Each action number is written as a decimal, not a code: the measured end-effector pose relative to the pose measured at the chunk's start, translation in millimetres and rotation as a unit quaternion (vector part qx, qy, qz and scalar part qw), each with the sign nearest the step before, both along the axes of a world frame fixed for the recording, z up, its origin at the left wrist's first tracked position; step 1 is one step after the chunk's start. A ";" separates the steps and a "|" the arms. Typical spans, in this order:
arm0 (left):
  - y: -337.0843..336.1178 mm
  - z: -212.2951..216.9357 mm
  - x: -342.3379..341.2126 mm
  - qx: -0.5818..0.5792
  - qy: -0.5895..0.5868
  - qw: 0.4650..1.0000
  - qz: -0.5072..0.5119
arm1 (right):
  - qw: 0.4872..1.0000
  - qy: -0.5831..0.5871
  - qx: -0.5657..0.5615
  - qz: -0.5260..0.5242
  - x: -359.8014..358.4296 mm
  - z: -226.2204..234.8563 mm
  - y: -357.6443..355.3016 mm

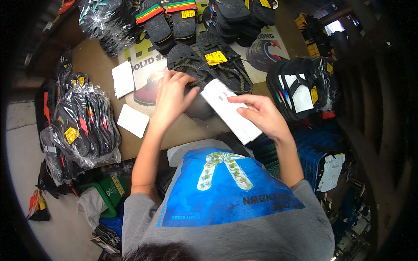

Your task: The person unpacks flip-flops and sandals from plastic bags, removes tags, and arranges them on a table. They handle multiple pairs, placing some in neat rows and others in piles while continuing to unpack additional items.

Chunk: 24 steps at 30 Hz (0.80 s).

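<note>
My left hand [171, 96] rests on a dark flip-flop sandal [196, 69] with a braided strap and a yellow tag, fingers curled around its near edge. My right hand [261, 114] holds a long white paper strip [230, 111] by its lower end, its top lying against the sandal. A second sandal of the same kind [230, 65] lies beside the first on the brown table [91, 61].
Bagged black sandals [82, 126] pile at the table's left edge. Two white cards [123, 79] [133, 120] lie near my left arm. More sandals, some with striped straps [167, 19], fill the far side. A black bundle [302, 85] sits right, blue crates [311, 150] below it.
</note>
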<state>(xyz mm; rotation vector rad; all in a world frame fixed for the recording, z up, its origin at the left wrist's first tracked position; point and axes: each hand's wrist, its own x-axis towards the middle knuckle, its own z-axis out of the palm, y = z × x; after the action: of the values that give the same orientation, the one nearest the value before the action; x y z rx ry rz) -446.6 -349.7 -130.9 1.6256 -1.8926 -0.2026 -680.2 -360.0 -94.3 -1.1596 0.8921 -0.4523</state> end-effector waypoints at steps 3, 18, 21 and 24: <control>-15.7 -4.4 10.8 0.097 0.100 0.987 -0.081 | 0.984 0.123 -0.080 0.100 27.9 -11.1 -32.9; -39.0 -20.7 5.4 0.001 0.163 0.980 -0.112 | 0.981 -0.010 0.158 -0.109 56.5 -37.2 -50.6; -41.8 -32.3 26.6 0.020 0.275 0.961 0.026 | 0.981 0.009 0.186 -0.044 51.8 -33.8 -53.3; -53.7 -46.9 64.9 0.158 0.250 0.952 0.078 | 0.987 0.039 0.154 0.002 57.9 -31.1 -53.4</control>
<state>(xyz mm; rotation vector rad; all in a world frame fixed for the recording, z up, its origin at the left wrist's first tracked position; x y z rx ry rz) -381.8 -403.5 -177.8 1.7144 -1.3859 -0.8044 -622.2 -413.4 -125.4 -0.8993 0.9888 -0.2543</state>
